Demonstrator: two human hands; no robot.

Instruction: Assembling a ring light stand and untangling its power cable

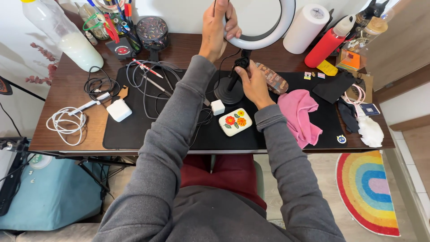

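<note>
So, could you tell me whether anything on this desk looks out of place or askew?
Mostly clutter: a pink cloth lies crumpled on the black mat, and loose cables sprawl tangled. The ring light, held by both hands, leans left on its stand.

Dark wooden desk (53,134), white wall (192,13), pale floor (322,179), rainbow rug (367,192), even light

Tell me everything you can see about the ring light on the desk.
The ring light is a white, plastic-looking hoop, cut off by the picture's top edge. It stands upright on a thin black stem with a round black base on the dark desk mat. The left hand grips the hoop's left side; the right hand holds the stem just below the hoop. A black cable hangs behind it.
</note>
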